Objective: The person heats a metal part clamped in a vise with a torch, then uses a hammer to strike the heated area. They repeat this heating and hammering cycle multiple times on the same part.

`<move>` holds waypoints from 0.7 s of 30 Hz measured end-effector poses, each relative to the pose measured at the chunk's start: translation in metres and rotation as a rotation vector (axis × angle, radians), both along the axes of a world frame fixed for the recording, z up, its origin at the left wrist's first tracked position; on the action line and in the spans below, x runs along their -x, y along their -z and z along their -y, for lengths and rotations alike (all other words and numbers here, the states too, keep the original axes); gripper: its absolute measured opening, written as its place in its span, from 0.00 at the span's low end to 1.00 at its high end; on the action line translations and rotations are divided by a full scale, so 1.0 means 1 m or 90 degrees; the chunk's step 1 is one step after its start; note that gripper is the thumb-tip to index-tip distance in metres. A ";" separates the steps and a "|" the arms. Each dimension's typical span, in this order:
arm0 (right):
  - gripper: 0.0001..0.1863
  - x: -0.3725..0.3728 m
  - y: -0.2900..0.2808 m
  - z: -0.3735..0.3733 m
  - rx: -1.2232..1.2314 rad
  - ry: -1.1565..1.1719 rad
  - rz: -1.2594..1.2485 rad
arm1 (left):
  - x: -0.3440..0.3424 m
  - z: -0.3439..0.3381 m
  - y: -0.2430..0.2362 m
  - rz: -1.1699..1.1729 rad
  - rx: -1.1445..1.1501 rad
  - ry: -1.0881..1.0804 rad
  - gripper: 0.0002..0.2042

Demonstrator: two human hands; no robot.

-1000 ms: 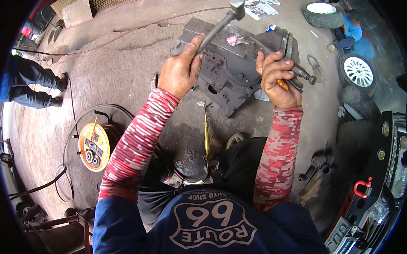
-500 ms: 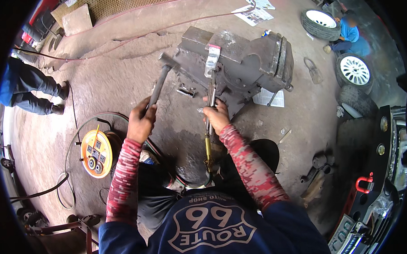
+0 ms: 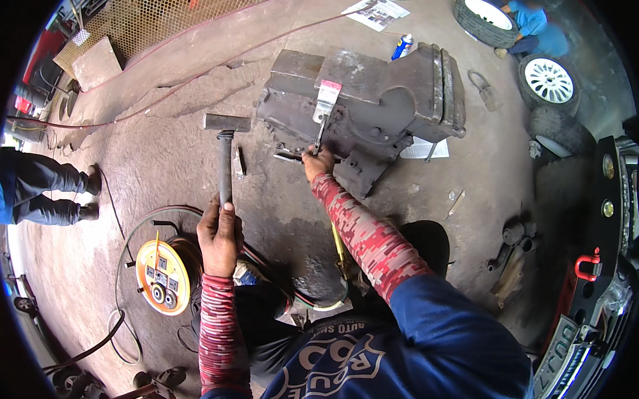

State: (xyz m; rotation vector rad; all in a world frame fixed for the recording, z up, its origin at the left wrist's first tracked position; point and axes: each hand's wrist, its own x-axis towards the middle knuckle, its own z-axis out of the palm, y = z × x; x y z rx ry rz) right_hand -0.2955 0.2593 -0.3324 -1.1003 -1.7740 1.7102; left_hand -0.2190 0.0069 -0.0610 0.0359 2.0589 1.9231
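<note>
My left hand (image 3: pixel 219 237) is closed around the handle of a hammer (image 3: pixel 227 123), its steel head raised to the left of a big dark metal vise (image 3: pixel 428 83) that lies on the floor. My right hand (image 3: pixel 318 163) grips pliers (image 3: pixel 320 135), whose jaws reach a flat silver piece with a red-and-white end (image 3: pixel 328 95), over the vise body. A small metal bit (image 3: pixel 238 161) lies beside the hammer handle. A brass torch (image 3: pixel 338 244) is partly hidden under my right forearm.
A blue spray can (image 3: pixel 402 47) stands behind the vise. An orange cable reel (image 3: pixel 164 289) and hoses lie left, near a person's legs (image 3: pixel 48 181). At right are loose wheels (image 3: pixel 547 79), a seated person in blue (image 3: pixel 528 20) and a vehicle bumper (image 3: pixel 602 239).
The hammer has come down from high above the vise and shifted left, its head now upright. My right hand has moved left with the pliers and the silver piece, then slightly forward.
</note>
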 end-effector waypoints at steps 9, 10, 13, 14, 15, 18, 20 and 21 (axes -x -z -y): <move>0.05 0.018 0.001 -0.015 -0.224 0.152 0.118 | -0.001 -0.013 0.002 0.044 0.002 0.035 0.23; 0.06 0.017 -0.004 -0.013 -0.197 0.153 0.096 | -0.001 -0.014 0.003 0.044 0.006 0.038 0.23; 0.07 0.015 -0.023 -0.009 -0.124 0.144 0.070 | -0.004 -0.018 0.006 0.039 0.007 0.047 0.23; 0.07 0.014 -0.029 -0.008 -0.108 0.136 0.086 | -0.005 -0.021 0.007 0.035 0.007 0.040 0.23; 0.08 0.011 -0.034 -0.008 -0.090 0.129 0.108 | -0.005 -0.023 0.008 0.040 0.012 0.038 0.23; 0.12 0.008 -0.048 -0.009 -0.171 0.097 0.224 | -0.004 -0.034 0.008 -0.053 0.046 0.049 0.24; 0.12 0.006 -0.052 -0.010 -0.212 0.085 0.263 | -0.001 -0.043 0.004 -0.173 0.096 0.076 0.23; 0.12 0.005 -0.054 -0.010 -0.227 0.074 0.294 | 0.002 -0.049 0.002 -0.240 0.150 0.087 0.22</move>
